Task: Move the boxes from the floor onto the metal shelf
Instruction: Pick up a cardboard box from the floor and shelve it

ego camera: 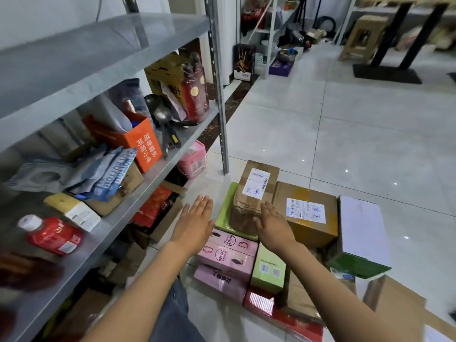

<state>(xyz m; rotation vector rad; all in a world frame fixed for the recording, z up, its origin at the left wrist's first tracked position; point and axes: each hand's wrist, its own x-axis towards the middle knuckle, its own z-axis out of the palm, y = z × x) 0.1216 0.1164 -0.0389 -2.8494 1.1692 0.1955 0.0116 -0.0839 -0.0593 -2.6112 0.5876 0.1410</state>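
Tiled floor [345, 114] holds boxes [306, 213] right of the shelf [158, 166]. Both hands — left hand [195, 223], right hand [274, 225] — reach out flat, fingers straight, grasping nothing.

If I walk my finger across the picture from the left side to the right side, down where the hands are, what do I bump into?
Red bottle on the metal shelf → left hand → right hand → big brown box → green and white box.
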